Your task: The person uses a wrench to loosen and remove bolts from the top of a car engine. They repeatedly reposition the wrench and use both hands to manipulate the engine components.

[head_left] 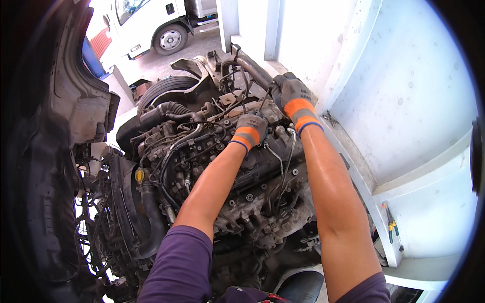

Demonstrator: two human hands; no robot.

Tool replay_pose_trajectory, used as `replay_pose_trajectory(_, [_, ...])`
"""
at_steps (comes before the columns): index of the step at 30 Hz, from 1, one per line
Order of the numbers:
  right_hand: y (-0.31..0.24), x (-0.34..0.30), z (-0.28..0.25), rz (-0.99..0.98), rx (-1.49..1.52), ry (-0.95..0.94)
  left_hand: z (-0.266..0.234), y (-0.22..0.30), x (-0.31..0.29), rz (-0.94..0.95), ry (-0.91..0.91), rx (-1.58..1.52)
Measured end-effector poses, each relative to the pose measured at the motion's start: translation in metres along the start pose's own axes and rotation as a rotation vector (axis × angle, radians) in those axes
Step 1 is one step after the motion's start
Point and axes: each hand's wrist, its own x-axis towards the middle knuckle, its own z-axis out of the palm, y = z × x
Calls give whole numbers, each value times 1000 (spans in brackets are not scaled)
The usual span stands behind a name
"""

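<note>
Both my hands wear grey gloves with orange and grey cuffs. My left hand [251,127] is down on the top of a greasy engine [252,169], fingers curled; what they close on is hidden under the hand. Farther off and to the right, my right hand [292,93] is closed at the engine's far right side, beside the end of a thick dark tube [254,69]. Its grip is turned away from view, so I cannot make out what it holds. Thin metal pipes [275,154] run over the engine just nearer than my hands.
White metal panels [404,86] rise close on the right, with yellow-and-black-handled pliers [391,227] on a ledge. Left of the engine are a black hose [151,212], a yellow cap [139,175] and a raised dark cab part [60,126]. A tyre [164,91] and white truck [146,25] stand beyond.
</note>
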Motion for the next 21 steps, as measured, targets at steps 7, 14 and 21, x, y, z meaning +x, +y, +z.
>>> replay_pose_trajectory(7, [3, -1, 1, 14, 6, 6, -12, -11, -4, 119, 25, -215])
replay_pose_trajectory(14, [3, 1, 6, 1, -1, 25, -1, -8, 2, 72, 18, -41])
replay_pose_trajectory(21, [4, 2, 6, -10, -33, 33, -4, -4, -1, 68, -73, 49])
